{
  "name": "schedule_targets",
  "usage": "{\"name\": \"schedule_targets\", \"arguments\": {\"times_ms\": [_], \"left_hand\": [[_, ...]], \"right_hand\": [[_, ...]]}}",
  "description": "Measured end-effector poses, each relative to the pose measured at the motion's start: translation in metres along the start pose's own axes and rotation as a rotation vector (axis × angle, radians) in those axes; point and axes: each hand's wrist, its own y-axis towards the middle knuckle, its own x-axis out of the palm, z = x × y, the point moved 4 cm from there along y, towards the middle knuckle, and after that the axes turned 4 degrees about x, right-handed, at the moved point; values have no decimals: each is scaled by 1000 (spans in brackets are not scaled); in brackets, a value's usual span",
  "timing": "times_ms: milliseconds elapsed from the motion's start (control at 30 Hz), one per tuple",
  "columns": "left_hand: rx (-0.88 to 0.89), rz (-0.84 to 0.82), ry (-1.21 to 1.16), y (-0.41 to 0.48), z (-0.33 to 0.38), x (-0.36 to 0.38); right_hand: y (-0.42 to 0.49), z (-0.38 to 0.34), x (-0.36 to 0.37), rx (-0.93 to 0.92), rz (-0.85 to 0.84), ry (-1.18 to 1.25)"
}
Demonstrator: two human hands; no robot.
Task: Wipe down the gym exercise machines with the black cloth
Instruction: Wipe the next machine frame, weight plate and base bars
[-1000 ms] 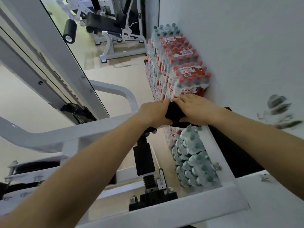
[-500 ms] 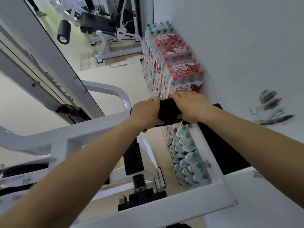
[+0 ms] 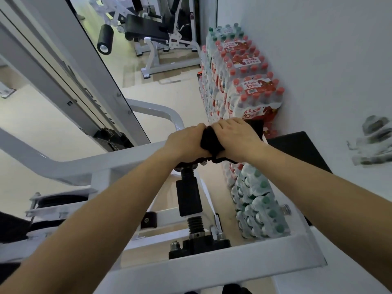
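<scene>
Atop the white machine frame (image 3: 135,164), left hand (image 3: 186,141) and right hand (image 3: 237,136) clenched the bunched black cloth (image 3: 210,141), fingers wrapped tight; wiping was apparently underway, and next likely needed a sliding stroke along the bar.

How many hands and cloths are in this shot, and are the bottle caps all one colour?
Hands: 2, left hand and right hand
Black cloth: 1, gripped by both hands
Cap colours: 2, red caps and green caps
Total: 3 things, 2 cap colours
</scene>
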Motion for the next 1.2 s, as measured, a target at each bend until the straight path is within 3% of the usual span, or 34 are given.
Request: {"name": "schedule_targets", "arguments": {"times_ms": [267, 433, 700, 933, 1200], "left_hand": [[213, 198, 102, 23, 44, 18], [316, 63, -98, 12, 25, 6], [226, 209, -185, -44, -43, -18], [134, 281, -306, -76, -82, -28], [123, 254, -417, -126, -87, -28]], "right_hand": [[-35, 62, -13, 264, -111, 76], [-46, 50, -20, 183, -207, 204], [-19, -36, -25, 149, -29, 342], [-6, -77, -43, 286, 140, 530], [-27, -113, -63, 347, 92, 715]]}}
